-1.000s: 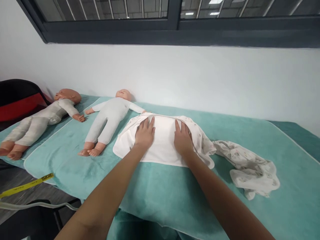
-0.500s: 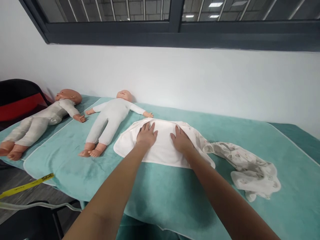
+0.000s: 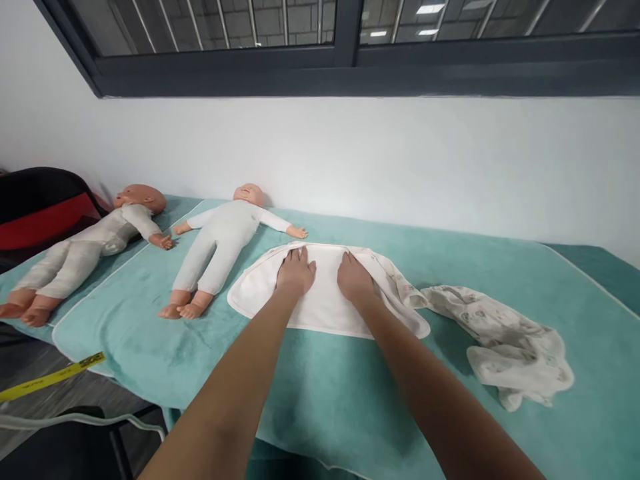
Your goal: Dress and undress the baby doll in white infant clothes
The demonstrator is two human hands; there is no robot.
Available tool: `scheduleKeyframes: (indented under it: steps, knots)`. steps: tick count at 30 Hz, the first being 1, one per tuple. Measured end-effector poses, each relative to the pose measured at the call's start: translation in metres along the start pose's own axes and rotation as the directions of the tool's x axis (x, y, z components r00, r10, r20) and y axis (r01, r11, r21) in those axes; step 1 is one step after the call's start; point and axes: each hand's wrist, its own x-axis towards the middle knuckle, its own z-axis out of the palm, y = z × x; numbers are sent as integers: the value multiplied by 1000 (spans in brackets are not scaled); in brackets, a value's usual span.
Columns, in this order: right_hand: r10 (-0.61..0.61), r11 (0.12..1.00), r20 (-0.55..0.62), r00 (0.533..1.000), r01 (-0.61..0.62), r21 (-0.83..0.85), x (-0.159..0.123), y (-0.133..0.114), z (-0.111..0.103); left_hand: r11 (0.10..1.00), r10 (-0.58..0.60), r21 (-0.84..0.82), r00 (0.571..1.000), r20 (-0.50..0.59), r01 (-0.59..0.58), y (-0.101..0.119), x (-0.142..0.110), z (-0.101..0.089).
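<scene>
A white baby garment [image 3: 325,303] lies spread on the green cover, its patterned sleeve showing at the right. My left hand [image 3: 296,270] rests on the cloth near its far edge, thumb apart from the fingers. Beside it, my right hand [image 3: 355,275] has its fingers curled over the same far edge, gripping the fabric; the fingertips are hidden. To the right lies a crumpled white cloth piece with a small print [image 3: 515,340], close to the sleeve cuff.
A baby doll in white [image 3: 223,237] lies left of the garment, one hand near its far edge. Another baby doll [image 3: 93,250] lies farther left. The green cover [image 3: 450,427] reaches the white wall. A yellow strap [image 3: 55,380] and a black chair [image 3: 55,447] are at the lower left.
My right hand's fingers have gone from spread flat to curled at the garment's far edge. My left hand has barely moved. The view has shifted slightly.
</scene>
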Motion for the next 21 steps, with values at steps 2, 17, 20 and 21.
scheduleKeyframes:
  steps: [2, 17, 20, 21]
  knots:
    - [-4, 1000, 4, 1000, 4, 20, 3, 2, 3, 1000, 4, 8, 1000, -4, -4, -1, 1, 1]
    - [1, 1000, -25, 1000, -2, -20, -1, -4, 6, 999, 20, 32, 996, -84, -17, 2, -11, 5]
    - [-15, 999, -38, 999, 13, -39, -9, -8, 7, 999, 18, 42, 995, -98, -13, 5, -23, 8]
    - [-23, 999, -39, 999, 21, -44, -12, -9, 7, 999, 22, 50, 994, -104, -17, 6, -28, 10]
